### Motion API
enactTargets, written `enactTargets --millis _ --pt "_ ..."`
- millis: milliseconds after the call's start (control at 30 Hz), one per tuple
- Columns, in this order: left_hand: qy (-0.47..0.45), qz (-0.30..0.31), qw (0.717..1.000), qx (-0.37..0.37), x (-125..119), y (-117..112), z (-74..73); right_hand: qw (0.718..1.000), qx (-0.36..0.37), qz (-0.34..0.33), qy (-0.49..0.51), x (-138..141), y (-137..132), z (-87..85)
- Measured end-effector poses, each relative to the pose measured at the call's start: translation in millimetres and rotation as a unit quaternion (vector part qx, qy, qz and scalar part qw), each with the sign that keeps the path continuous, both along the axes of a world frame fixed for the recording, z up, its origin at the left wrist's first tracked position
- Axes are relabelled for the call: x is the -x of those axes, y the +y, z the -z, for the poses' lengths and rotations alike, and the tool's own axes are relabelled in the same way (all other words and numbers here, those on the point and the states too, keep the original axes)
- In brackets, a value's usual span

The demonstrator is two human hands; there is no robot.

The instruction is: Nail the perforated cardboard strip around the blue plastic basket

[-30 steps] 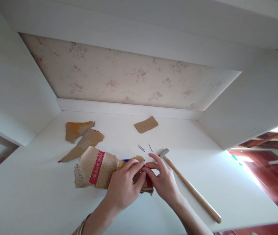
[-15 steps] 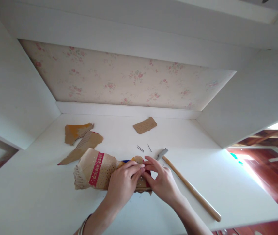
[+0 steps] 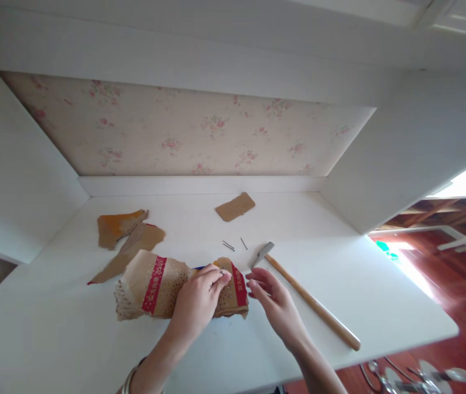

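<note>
A torn, layered stack of brown cardboard (image 3: 134, 279) with red printed bands and many small holes lies in front of me. Over its right half, my left hand (image 3: 198, 295) pinches a nail (image 3: 222, 272) between thumb and fingertips; only a small dark end shows. My right hand (image 3: 276, 301) is apart from the left, just past the cardboard's right edge, its fingers loosely bent and holding nothing. Close beyond those fingers is the head of a hammer (image 3: 313, 302), whose wooden handle slants toward the front right. Several loose nails (image 3: 228, 246) lie behind the cardboard.
Torn cardboard scraps (image 3: 140, 243) lie at the back left, and a small cardboard rectangle (image 3: 235, 207) sits near the back edge. The white tabletop (image 3: 397, 295) is bounded by white panels at left, right and back. Beyond its right end shows a reddish floor (image 3: 425, 273).
My right hand has let go near the left fingertips and moved right, toward the hammer head. My left hand keeps its pinch on the cardboard. The view has shifted slightly.
</note>
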State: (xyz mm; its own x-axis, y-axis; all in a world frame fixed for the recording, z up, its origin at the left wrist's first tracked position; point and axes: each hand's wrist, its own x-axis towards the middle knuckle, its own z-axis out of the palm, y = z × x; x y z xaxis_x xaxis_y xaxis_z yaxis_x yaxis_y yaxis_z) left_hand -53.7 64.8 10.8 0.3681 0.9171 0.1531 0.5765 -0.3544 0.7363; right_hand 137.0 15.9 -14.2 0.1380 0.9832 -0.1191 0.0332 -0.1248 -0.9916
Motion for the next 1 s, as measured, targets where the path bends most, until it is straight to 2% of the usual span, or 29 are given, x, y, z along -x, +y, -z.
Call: enactTargets --millis 133,333,433,500,533,567,633,667,733,800,867,1000 --pt "-0.020 -0.001 1.000 0.012 0.7 1.1 1.5 0.994 0.014 -0.052 0.091 13.8 -6.5 -4.9" --pt "-0.002 0.000 1.000 -0.011 0.6 -0.8 4.2 0.994 -0.001 -0.057 0.098 20.7 -6.0 -1.3" --pt "0.030 -0.004 0.999 -0.029 -0.6 -2.9 4.2 0.999 -0.003 -0.045 0.012 9.4 -4.1 -3.8" --pt "0.051 -0.007 0.998 -0.032 -1.8 -4.6 3.0 0.991 -0.025 0.002 -0.132 -7.9 -1.5 -4.3" --pt "0.060 -0.008 0.998 -0.033 -2.5 -5.4 2.1 0.972 -0.038 0.031 -0.228 -19.2 0.3 -3.2" --pt "0.069 -0.007 0.997 -0.035 -3.0 -6.1 1.2 0.938 -0.054 0.060 -0.336 -31.5 2.2 -0.8" --pt "0.086 -0.003 0.996 -0.040 -3.9 -6.9 -0.5 0.854 -0.053 0.066 -0.513 -55.7 5.7 7.2" --pt "0.093 -0.003 0.995 -0.043 -4.2 -7.0 -1.1 0.821 -0.019 0.058 -0.567 -66.1 7.1 12.4" --pt "0.107 -0.005 0.993 -0.044 -4.6 -7.0 -2.0 0.792 0.045 0.021 -0.609 -80.7 8.5 23.4" --pt "0.114 -0.009 0.993 -0.042 -4.8 -6.8 -2.7 0.790 0.066 -0.005 -0.609 -86.6 8.6 32.4" --pt "0.116 -0.010 0.992 -0.040 -5.0 -6.8 -3.2 0.801 0.068 -0.015 -0.595 -86.2 8.8 37.2" --pt "0.116 -0.013 0.992 -0.043 -5.7 -7.0 -3.0 0.841 0.056 -0.026 -0.537 -77.3 11.3 29.7"
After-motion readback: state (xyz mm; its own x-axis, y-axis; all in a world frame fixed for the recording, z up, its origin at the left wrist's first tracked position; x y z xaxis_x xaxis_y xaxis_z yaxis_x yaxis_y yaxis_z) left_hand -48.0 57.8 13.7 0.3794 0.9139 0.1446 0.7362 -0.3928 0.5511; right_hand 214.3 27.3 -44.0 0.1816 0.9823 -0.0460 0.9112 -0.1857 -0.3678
